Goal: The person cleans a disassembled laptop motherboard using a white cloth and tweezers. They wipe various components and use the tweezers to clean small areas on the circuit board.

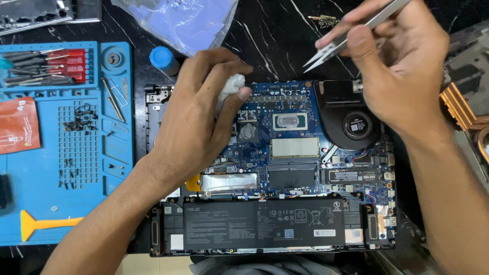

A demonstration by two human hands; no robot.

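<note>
An opened laptop lies in the middle with its blue motherboard, black battery and black fan exposed. My left hand rests on the board's left part and pinches a small white wad of tissue between thumb and fingers, just above a chip smeared with grey paste. A second bare chip sits to its right. My right hand hovers above the fan and holds metal tweezers, tips pointing down-left over the board's top edge.
A blue work mat at the left holds screwdriver bits, several loose screws, an orange packet and a yellow pry tool. A blue-capped bottle and a plastic bag lie behind. A copper heatsink lies at right.
</note>
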